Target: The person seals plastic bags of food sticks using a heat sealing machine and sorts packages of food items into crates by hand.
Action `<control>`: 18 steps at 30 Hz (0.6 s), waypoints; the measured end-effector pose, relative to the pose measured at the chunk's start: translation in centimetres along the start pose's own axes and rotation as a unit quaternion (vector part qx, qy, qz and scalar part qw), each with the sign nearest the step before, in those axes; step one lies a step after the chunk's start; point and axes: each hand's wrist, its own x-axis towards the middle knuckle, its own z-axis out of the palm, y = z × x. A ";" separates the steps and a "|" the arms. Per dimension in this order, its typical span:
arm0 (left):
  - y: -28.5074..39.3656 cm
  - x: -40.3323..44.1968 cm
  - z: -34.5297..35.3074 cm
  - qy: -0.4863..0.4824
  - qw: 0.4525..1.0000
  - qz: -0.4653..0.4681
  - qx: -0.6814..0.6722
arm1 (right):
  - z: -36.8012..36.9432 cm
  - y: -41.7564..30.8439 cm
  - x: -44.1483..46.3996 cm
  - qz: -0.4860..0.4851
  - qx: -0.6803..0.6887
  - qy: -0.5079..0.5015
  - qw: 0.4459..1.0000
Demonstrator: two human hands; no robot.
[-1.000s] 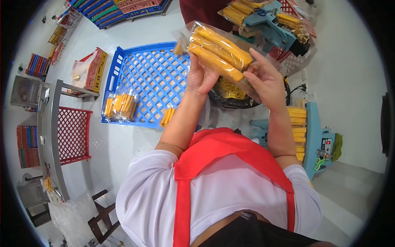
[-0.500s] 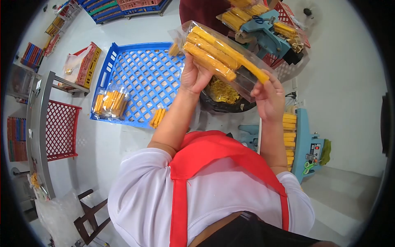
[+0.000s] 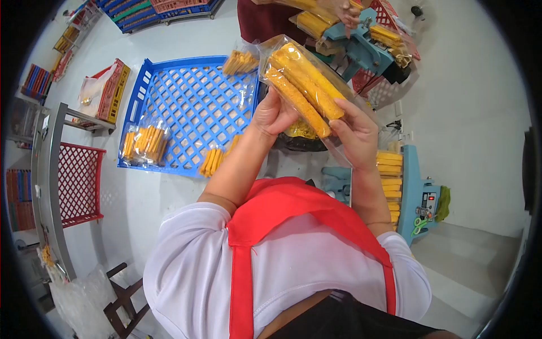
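Note:
My left hand is closed on a clear plastic bag from its left side, thumb along the film. Inside the bag lie several thick yellow snack sticks, side by side and slanting down to the right. My right hand pinches at the lower ends of the sticks, with fingertips and thumb against them. Loose film of the bag hangs below, beside the right palm. Behind the hands, a dark-lined container holds yellow pieces, partly covered by the bag.
Bagged sticks lie in a blue crate to the left. A co-worker's hand is by a light-blue machine at the top. Another machine stands right, beside stacked yellow sticks. A metal frame is far left.
The stick that reached out toward my right hand now sits further up in the bag beside the others. My right hand has moved up and left. The co-worker's hand has come into view.

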 end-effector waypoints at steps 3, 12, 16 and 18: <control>0.0 0.1 0.3 0.021 1.000 0.010 0.000 | -0.2 0.3 0.2 0.002 -0.039 -0.013 0.999; -0.3 0.7 0.3 0.024 1.000 0.011 0.003 | 1.6 -0.4 1.7 0.028 -0.017 0.013 0.999; -0.7 1.2 0.6 0.099 0.992 0.047 -0.061 | 1.0 -1.1 1.7 0.043 0.020 0.063 0.997; -0.4 1.4 0.4 0.106 0.990 0.054 -0.073 | 0.0 -1.5 1.5 -0.012 0.014 0.034 0.999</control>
